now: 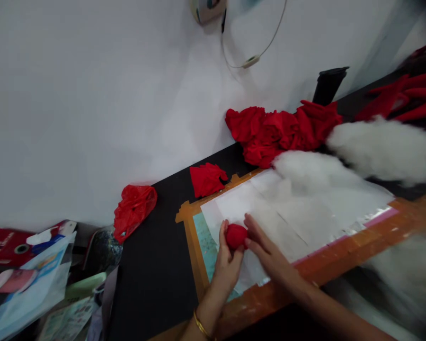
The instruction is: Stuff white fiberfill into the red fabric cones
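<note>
A small red stuffed ball of fabric [235, 235] sits between both my hands over a sheet of white paper [287, 213]. My left hand [226, 264] cups it from below and the left, thumb along its side. My right hand [266, 248] presses its fingers against the ball's right side. The paper lies on a cutting mat edged with brown tape [193, 244] on a black table [152, 279].
A pile of red fabric [280, 130] lies against the white wall. White stuffing clumps [379, 147] lie at right. A folded red piece [206, 179] and a red plastic bag [133, 208] sit left of the mat. Packages and papers [31, 279] crowd the far left. A black cup [328, 84] stands behind.
</note>
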Demonstrator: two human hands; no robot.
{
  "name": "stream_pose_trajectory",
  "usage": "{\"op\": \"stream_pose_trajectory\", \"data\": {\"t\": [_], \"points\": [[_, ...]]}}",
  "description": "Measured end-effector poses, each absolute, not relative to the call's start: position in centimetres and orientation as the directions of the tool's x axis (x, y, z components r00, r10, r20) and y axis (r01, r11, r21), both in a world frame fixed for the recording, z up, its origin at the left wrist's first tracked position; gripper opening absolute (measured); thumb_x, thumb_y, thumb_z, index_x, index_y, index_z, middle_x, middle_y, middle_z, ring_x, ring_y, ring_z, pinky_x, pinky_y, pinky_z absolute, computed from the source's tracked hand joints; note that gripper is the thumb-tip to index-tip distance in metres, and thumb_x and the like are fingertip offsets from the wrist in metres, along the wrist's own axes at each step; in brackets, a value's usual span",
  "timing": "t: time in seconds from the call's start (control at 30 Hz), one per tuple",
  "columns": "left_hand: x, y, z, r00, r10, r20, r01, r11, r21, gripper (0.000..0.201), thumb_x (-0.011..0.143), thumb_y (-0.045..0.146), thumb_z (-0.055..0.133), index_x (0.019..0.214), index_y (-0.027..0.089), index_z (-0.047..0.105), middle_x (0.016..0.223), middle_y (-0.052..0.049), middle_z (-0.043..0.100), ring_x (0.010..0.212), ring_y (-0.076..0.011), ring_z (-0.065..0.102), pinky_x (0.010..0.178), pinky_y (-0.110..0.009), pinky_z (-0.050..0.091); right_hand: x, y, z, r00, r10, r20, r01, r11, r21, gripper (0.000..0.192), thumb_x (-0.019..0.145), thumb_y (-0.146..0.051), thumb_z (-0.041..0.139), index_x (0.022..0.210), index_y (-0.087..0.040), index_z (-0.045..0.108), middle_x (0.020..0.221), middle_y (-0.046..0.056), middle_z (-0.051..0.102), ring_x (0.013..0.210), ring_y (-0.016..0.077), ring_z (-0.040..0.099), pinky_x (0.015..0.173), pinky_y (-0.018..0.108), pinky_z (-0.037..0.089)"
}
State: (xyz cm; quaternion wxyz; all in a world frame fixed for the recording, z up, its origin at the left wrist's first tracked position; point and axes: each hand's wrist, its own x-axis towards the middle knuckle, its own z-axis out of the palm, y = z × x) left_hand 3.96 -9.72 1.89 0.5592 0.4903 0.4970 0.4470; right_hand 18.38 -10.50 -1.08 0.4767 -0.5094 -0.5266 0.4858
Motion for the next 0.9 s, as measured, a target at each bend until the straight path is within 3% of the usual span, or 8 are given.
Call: {"op": "stream_pose_trajectory", "data": {"t": [0.1,0.2,0.3,0.43,0.57,0.67,0.77,0.9], "points": [[4.1,-9.9,1.5,0.123,0.979,-0.163,0.048,0.158,0.986,0.075,0.082,0.029,0.069,0.147,0.019,0.033,0.156,-0.014,0.033,0.144,-0.0242,0.03,0.12,-0.035,0.018,16.8,-10.6,-1.7,0.01,1.0,-0.021,0.054,-0.021,-0.998,0.06,0.098,-0.045,0.037,0.154,-0.028,0.023,0.159,0.007,0.026,0.145,0.024,0.027,0.118,0.052,0.025],[2.2,-9.7,1.7,0.113,0.984,-0.139,0.072,0.132,0.989,0.083,0.079,0.032,0.072,0.149,0.021,0.029,0.158,-0.015,0.029,0.146,-0.0255,0.027,0.119,-0.037,0.02,19.0,-9.9,-0.7,0.006,1.0,0.004,0.069,0.004,-0.998,0.058,0.097,-0.043,0.041,0.152,-0.031,0.027,0.157,0.008,0.032,0.139,0.0268,0.04,0.113,0.054,0.034],[-0.6,-9.2,2.1,0.046,0.996,-0.082,0.101,0.077,0.992,0.081,0.076,0.032,0.075,0.145,0.024,0.035,0.157,-0.013,0.032,0.147,-0.0258,0.024,0.12,-0.038,0.017,21.7,-9.5,1.0,-0.03,0.977,0.212,0.246,0.213,-0.946,0.063,0.091,-0.036,0.053,0.15,-0.033,0.03,0.154,0.008,0.037,0.135,0.0274,0.043,0.109,0.052,0.041],[-2.2,-8.3,2.3,-0.051,0.996,-0.07,0.087,0.075,0.993,0.071,0.072,0.038,0.077,0.135,0.025,0.048,0.151,-0.012,0.042,0.143,-0.0287,0.032,0.118,-0.039,0.023,20.7,-9.3,2.8,-0.159,0.897,0.412,0.475,0.435,-0.765,0.081,0.076,-0.031,0.074,0.147,-0.024,0.035,0.151,0.014,0.039,0.136,0.0317,0.037,0.111,0.052,0.035],[-1.2,-8.0,2.4,-0.044,0.992,-0.119,0.108,0.123,0.986,0.065,0.075,0.047,0.072,0.132,0.025,0.051,0.149,-0.011,0.044,0.138,-0.0316,0.041,0.113,-0.043,0.035,18.3,-8.0,3.3,-0.246,0.941,0.231,0.581,0.334,-0.742,0.038,0.075,-0.023,0.073,0.112,-0.02,0.065,0.122,0.011,0.065,0.111,0.0301,0.057,0.096,0.046,0.046],[-1.2,-8.4,2.5,-0.044,0.982,-0.184,0.119,0.188,0.975,0.063,0.079,0.051,0.067,0.134,0.026,0.049,0.15,-0.01,0.043,0.133,-0.0315,0.046,0.11,-0.043,0.039,20.1,-7.2,3.8,-0.119,0.991,0.061,0.368,0.101,-0.924,0.02,0.081,-0.03,0.067,0.097,-0.018,0.067,0.091,0.006,0.071,0.081,0.0218,0.064,0.074,0.034,0.051],[-2.4,-8.5,2.2,-0.11,0.968,-0.224,0.101,0.236,0.967,0.065,0.075,0.056,0.069,0.13,0.026,0.052,0.148,-0.009,0.047,0.134,-0.0318,0.045,0.111,-0.044,0.038,25.7,-7.3,5.1,0.027,0.991,-0.13,-0.042,-0.128,-0.991,0.034,0.084,-0.049,0.063,0.093,-0.016,0.066,0.078,0.005,0.07,0.062,0.0166,0.061,0.056,0.028,0.047],[-3.8,-8.2,2.4,-0.186,0.946,-0.264,0.109,0.287,0.952,0.066,0.066,0.057,0.074,0.121,0.023,0.058,0.139,-0.008,0.056,0.136,-0.0319,0.043,0.112,-0.041,0.039,38.1,-6.1,9.3,0.436,0.884,-0.168,-0.281,-0.044,-0.959,0.026,0.083,-0.042,0.066,0.086,-0.017,0.069,0.084,0.007,0.073,0.067,0.0161,0.065,0.062,0.029,0.051]]}}
